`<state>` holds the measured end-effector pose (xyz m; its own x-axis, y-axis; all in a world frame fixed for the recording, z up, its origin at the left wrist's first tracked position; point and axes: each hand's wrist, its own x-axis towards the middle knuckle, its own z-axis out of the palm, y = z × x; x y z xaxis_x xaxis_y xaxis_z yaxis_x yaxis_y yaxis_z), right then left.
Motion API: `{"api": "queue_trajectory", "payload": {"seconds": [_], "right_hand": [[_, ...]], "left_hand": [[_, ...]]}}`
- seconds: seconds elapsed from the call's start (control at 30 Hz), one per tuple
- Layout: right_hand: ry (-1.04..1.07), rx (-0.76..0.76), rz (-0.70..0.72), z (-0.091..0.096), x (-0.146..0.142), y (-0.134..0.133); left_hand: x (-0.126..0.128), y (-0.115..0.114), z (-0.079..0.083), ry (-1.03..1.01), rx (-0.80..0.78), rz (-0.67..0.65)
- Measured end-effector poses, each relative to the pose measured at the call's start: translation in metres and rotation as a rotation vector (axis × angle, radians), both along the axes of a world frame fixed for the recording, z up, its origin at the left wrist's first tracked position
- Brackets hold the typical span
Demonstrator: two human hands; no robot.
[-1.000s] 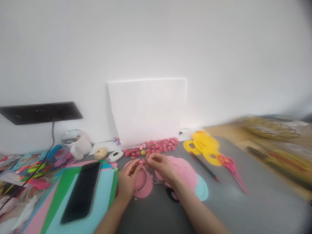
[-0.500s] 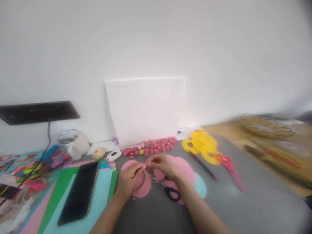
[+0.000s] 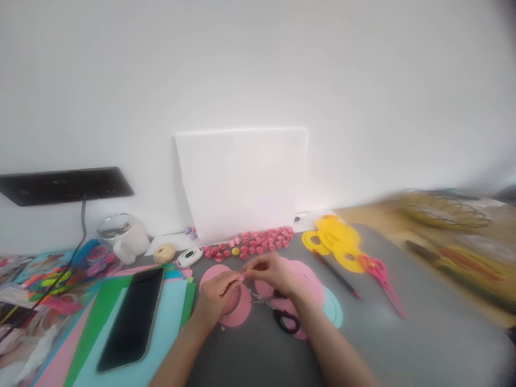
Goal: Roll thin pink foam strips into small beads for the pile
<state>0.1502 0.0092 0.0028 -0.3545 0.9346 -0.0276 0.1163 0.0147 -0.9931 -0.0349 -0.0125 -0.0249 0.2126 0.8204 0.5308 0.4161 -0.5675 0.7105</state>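
My left hand [image 3: 216,296] and my right hand [image 3: 269,272] meet over the grey mat [image 3: 403,344], fingertips pinched together on a small pink paper piece [image 3: 242,276]. Beneath them lie pink paper rings and discs [image 3: 233,314]. Black-handled scissors [image 3: 282,317] rest just under my right wrist. A row of small rolled pink paper pieces [image 3: 258,243] lies behind the hands, in front of a white board [image 3: 242,183] leaning on the wall.
A phone [image 3: 133,316] lies on coloured paper sheets [image 3: 169,328] at the left. A white mug [image 3: 123,236], a small white gadget [image 3: 190,257], yellow paper rings [image 3: 336,242], pink scissors [image 3: 381,282], a dark pencil [image 3: 336,274] and a wire basket [image 3: 443,209] stand around.
Both hands dropped slightly and drew closer together on the pink piece; the view shifted a little. The black scissors now show below my right wrist.
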Motion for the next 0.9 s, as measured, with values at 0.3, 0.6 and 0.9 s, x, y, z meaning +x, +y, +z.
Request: {"api": "queue_trajectory", "payload": {"seconds": [0.3,0.6,0.9], "right_hand": [[-0.03,-0.004,0.044,0.007,-0.001,-0.003],[-0.149,-0.02,-0.006,0.003,-0.001,-0.002],[0.035,-0.009,-0.091,-0.005,-0.009,-0.002]], "left_hand": [[0.0,0.001,0.001,0.008,-0.003,-0.038],[-0.001,0.001,-0.004,0.125,0.206,-0.063],[-0.001,0.001,-0.005,0.108,0.115,-0.025]]}}
